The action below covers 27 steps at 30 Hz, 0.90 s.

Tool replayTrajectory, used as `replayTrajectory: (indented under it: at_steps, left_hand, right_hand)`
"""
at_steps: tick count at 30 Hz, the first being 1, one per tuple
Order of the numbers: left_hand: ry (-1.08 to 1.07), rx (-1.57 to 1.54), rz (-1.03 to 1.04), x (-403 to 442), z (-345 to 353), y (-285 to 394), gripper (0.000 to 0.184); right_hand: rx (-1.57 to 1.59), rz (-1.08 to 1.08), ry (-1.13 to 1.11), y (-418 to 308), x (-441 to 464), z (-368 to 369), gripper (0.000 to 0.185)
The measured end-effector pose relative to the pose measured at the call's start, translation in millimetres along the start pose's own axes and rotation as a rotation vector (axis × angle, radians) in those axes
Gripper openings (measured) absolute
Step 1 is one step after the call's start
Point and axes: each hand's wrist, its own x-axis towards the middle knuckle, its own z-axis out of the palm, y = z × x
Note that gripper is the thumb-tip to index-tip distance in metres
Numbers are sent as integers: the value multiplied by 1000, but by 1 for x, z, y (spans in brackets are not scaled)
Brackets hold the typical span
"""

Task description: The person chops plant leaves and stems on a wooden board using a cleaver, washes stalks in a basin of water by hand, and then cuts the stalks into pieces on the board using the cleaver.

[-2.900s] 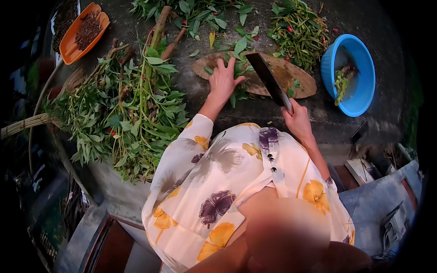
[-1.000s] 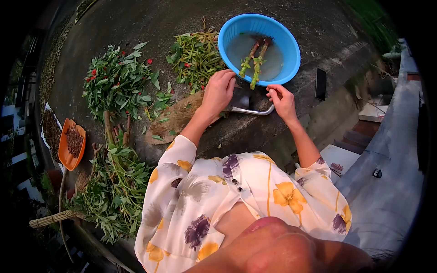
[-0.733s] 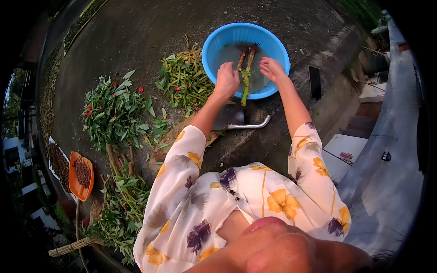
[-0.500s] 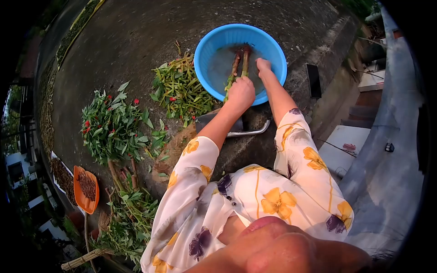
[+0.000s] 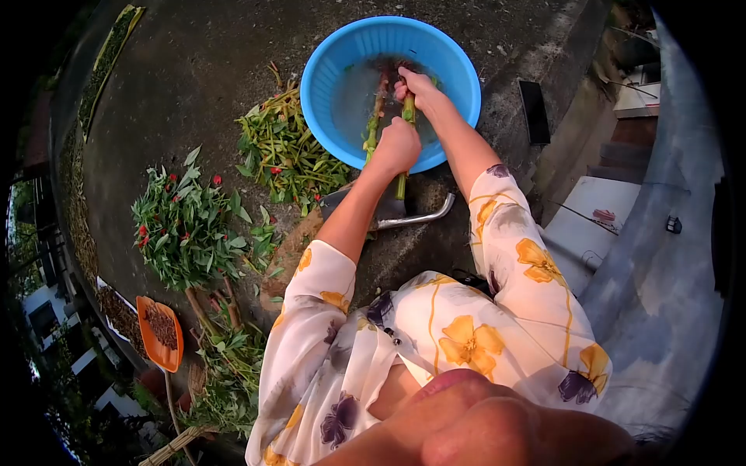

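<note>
Both hands are over the blue basin (image 5: pixel 318 85), which holds cloudy water. My left hand (image 5: pixel 399 145) is closed around the lower part of a green stem (image 5: pixel 409 106). Higher up, near its reddish root end, my right hand (image 5: pixel 415 87) grips the same stem. A second stem (image 5: pixel 374 124) with a brown upper part leans beside it in the basin, just left of my hands. Below the basin, the cleaver (image 5: pixel 388 206) lies on the wooden board (image 5: pixel 299 245), its blade partly hidden by my left forearm and its metal handle (image 5: pixel 420 217) pointing right.
Left of the basin is a pile of cut green stems (image 5: pixel 291 147). Farther left stand leafy cuttings with red flowers (image 5: pixel 186 225), and more leafy branches (image 5: pixel 233 373) lie below. An orange scoop (image 5: pixel 161 334) holds brown bits. A black phone (image 5: pixel 534 113) lies right of the basin.
The cleaver has left my right hand and lies on the board. Both hands have moved into the basin; the left took hold of a stem first, then the right closed on it near the roots.
</note>
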Motion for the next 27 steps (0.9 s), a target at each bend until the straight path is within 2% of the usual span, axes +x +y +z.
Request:
replayTrajectory:
  at_steps: [1, 2, 3, 4, 6, 7, 9, 11, 13, 15, 16, 17, 19, 20, 21, 22, 23, 25, 26, 27]
  left_hand:
    - [6, -9, -11, -4, -1, -5, 26]
    - [-86, -385, -46, -3, -5, -6, 25]
    - [-184, -758, -74, -2, -7, -7, 24]
    - [-180, -757, -66, 1, -6, -7, 24]
    - [-41, -442, -2, 2, 6, -10, 26]
    - [-35, -455, -3, 14, 13, -22, 26]
    - [473, 396, 334, 34, 21, -34, 28]
    - [480, 399, 334, 22, 29, -31, 25]
    - [265, 419, 300, 12, 28, -28, 21]
    - [242, 376, 213, 1, 23, -24, 18]
    - [302, 467, 236, 0, 23, -22, 18]
    - [357, 550, 253, -3, 27, -23, 18]
    - [336, 524, 187, 9, 28, -19, 22]
    - [336, 648, 188, 15, 31, -15, 24]
    - [338, 771, 186, 19, 34, -11, 26]
    - [393, 899, 201, 21, 37, -10, 28]
    - [403, 901, 199, 22, 35, -13, 28]
    - [158, 716, 271, -6, 14, -2, 25]
    - [150, 685, 355, -1, 12, -15, 20]
    - [151, 686, 353, -2, 1, -14, 20]
  right_hand:
    - [106, -9, -11, -2, 4, -4, 30]
    - [251, 109, -69, -9, 7, -7, 28]
    - [246, 106, -76, -8, 9, -6, 28]
    - [215, 76, -85, -4, 10, -6, 28]
    - [97, 12, -46, 8, -4, -3, 21]
    - [84, 18, -44, 22, -20, 9, 21]
    - [-331, -125, 15, 45, -46, 28, 14]
    - [-410, -146, 81, 41, -31, 18, 16]
    - [-531, -403, 352, 24, -22, 4, 23]
    - [-457, -399, 477, 10, -11, -6, 30]
    - [-655, -597, 626, 7, 32, -36, 38]
    - [-669, -594, 621, 12, 21, -27, 38]
    - [-766, -481, 750, 24, -6, 0, 66]
    - [-798, -637, 679, 35, 7, -1, 49]
    - [-804, -645, 669, 35, 9, 1, 49]
    - [-606, -471, 472, 35, 9, 0, 32]
    - [-405, -295, 276, 31, 9, -1, 20]
    - [-164, -83, 82, 10, 10, -15, 26]
    - [-54, -16, 15, 0, 17, -24, 26]
    - [51, 54, -49, -6, 15, -25, 27]
